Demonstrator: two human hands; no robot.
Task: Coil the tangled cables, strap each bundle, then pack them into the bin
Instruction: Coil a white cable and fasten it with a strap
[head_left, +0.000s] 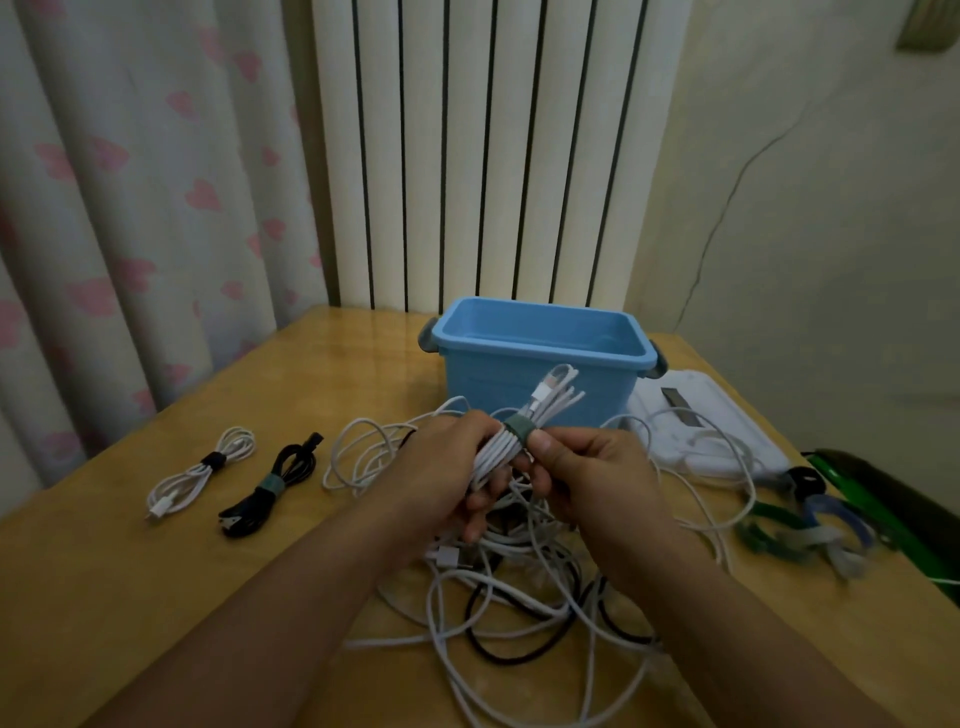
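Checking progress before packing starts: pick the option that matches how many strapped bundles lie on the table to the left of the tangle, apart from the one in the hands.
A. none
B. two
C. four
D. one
B: a white strapped bundle and a black strapped bundle lie side by side left of the tangle, while both hands hold a third, the white coil.

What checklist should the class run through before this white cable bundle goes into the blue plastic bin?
1. Grey-green strap wrapped around white cable bundle: ok.
2. Strap end fastened: cannot tell, right hand pinches it.
3. Left hand grips the coil: ok.
4. Blue plastic bin open and within view: ok.
5. Bundle free of the loose tangled cables beneath: cannot tell.
6. All cables coiled: not ok, only two strapped bundles lie aside.
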